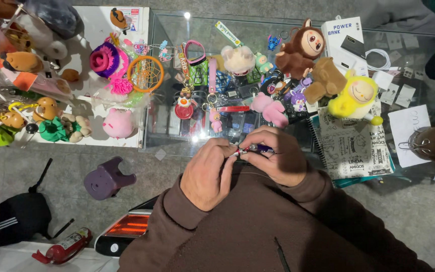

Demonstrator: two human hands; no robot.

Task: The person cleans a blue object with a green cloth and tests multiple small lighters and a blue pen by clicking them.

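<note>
The scene is lit brightly from overhead, a white lamp glint being thrown off the glass counter (278, 30) near the top, soft shadows being cast on the grey floor (76, 161), while focus is kept sharp and edges slightly bowed.

Small pen-like object (250, 149), mostly hidden by fingers
</note>
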